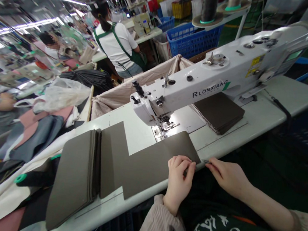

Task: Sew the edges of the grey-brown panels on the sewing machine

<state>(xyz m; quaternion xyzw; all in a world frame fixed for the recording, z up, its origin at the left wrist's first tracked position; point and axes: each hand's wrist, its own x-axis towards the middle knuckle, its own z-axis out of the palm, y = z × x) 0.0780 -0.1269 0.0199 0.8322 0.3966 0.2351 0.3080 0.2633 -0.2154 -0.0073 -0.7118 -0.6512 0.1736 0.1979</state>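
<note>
A flat grey-brown panel with rounded corners lies on the sewing table, its upper edge close to the needle area of a white sewing machine. At the panel's near right corner my left hand is closed, thumb and fingers pinching the edge. Just to the right, my right hand pinches a small, thin, pointed dark metal tool; most of it is hidden in the fingers, so its kind is unclear. The tool's tip points at the panel corner, slightly apart from it.
A thick stack of similar panels stands at the left, beside another flat piece. More panels are piled under the machine arm. Behind the table hangs a beige cloth bin. A co-worker and a blue crate are beyond.
</note>
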